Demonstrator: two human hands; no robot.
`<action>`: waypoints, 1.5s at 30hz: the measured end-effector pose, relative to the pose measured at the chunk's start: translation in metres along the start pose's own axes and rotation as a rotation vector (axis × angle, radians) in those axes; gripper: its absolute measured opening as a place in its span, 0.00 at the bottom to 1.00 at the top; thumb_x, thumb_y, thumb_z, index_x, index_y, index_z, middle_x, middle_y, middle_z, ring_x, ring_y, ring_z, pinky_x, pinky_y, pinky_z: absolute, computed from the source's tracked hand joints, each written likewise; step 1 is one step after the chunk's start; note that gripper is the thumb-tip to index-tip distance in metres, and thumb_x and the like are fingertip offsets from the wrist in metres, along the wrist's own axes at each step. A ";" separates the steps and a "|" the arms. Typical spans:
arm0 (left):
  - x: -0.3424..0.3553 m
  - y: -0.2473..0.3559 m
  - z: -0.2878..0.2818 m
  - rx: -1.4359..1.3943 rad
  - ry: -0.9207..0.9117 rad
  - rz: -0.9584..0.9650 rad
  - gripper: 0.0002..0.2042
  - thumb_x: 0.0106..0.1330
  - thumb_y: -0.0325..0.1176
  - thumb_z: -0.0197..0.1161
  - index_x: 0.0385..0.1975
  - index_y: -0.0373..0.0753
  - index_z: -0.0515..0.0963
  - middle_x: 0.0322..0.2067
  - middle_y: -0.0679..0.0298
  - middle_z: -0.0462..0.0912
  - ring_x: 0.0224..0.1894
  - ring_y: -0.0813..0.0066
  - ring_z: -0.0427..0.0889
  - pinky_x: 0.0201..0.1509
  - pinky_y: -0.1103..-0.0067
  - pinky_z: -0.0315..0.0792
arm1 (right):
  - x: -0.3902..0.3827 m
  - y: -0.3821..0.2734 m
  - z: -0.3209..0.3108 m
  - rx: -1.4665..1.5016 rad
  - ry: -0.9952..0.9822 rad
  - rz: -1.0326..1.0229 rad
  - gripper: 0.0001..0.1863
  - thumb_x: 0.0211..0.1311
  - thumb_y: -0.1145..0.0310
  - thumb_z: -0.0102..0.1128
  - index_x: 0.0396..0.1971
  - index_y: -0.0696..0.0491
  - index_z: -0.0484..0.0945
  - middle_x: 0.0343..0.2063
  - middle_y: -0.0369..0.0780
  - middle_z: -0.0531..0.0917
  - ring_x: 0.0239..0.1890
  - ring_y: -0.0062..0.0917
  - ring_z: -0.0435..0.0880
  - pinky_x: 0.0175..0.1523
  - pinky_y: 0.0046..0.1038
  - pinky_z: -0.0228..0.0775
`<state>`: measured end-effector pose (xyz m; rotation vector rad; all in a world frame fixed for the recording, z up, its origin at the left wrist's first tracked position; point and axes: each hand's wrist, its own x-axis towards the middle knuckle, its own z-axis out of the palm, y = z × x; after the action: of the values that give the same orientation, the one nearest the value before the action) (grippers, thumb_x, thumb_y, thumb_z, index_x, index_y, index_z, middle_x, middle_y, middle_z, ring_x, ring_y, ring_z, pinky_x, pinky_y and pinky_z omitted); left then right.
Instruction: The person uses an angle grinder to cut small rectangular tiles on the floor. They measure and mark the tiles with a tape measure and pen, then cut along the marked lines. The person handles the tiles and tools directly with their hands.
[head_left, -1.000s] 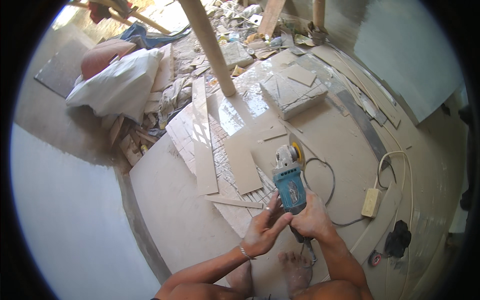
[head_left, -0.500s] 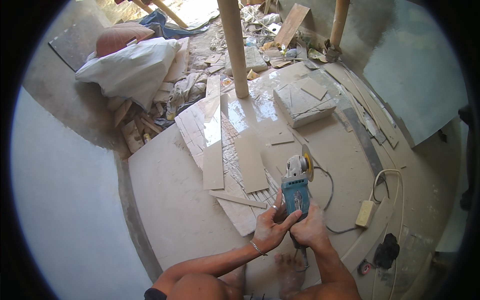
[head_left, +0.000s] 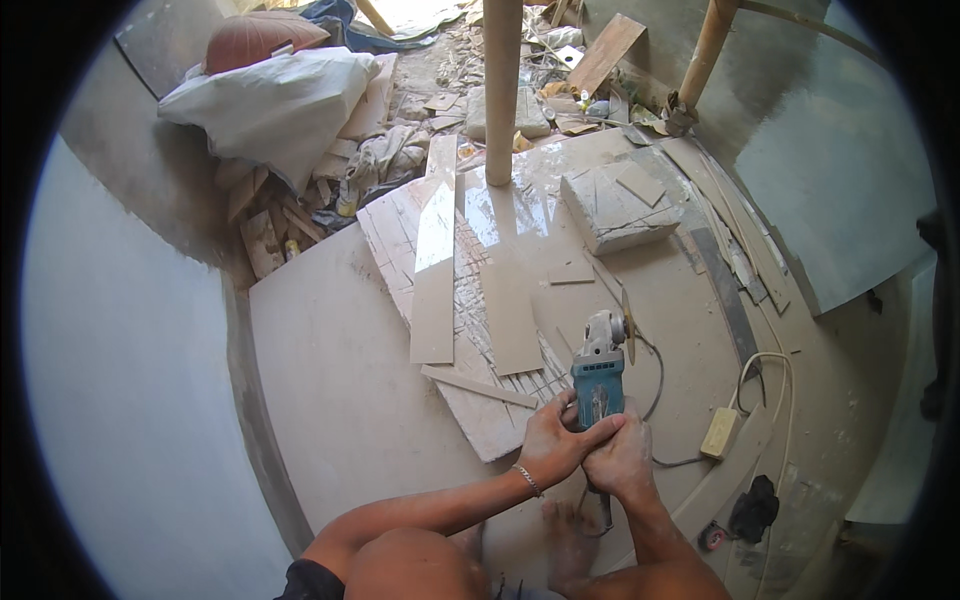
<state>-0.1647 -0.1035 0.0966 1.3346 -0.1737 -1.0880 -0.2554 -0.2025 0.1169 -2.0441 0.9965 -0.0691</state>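
Note:
A teal angle grinder point(head_left: 600, 385) points away from me, its cutting disc point(head_left: 628, 327) on the right side of the grey head. Both hands are closed on its body: my left hand point(head_left: 565, 445) from the left, with thumb across it, and my right hand point(head_left: 620, 460) from the right and below. Ahead and to the left lies a scored, pale board point(head_left: 470, 425) with a long tile strip point(head_left: 432, 320), a shorter tile piece point(head_left: 510, 320) and a thin strip point(head_left: 480, 388) on it. Whether the disc spins I cannot tell. My bare feet point(head_left: 560, 545) show behind the grinder.
A beige socket block point(head_left: 720, 432) with cables, a black item point(head_left: 752, 510) and a tape measure point(head_left: 712, 537) lie right. Beyond are a grey block point(head_left: 615, 225), a wooden pole point(head_left: 501, 120), a white sack point(head_left: 260, 105) and rubble point(head_left: 420, 100); walls point(head_left: 120, 360) flank the floor.
The view has shifted, and the grinder with both hands sits a little further right in it. Its disc has turned more edge-on. Both hands keep their grip.

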 end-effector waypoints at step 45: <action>0.076 0.087 -0.120 -0.360 0.032 -0.101 0.24 0.61 0.40 0.70 0.52 0.34 0.71 0.38 0.61 0.75 0.35 0.73 0.77 0.37 0.73 0.79 | 0.171 0.159 -0.071 -0.498 0.322 0.226 0.46 0.49 0.68 0.76 0.68 0.61 0.62 0.48 0.62 0.85 0.51 0.59 0.88 0.61 0.53 0.81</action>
<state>0.0013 -0.0879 0.0977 1.0445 0.1113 -1.1211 -0.2651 -0.4170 0.0008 -2.3959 1.5659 -0.0327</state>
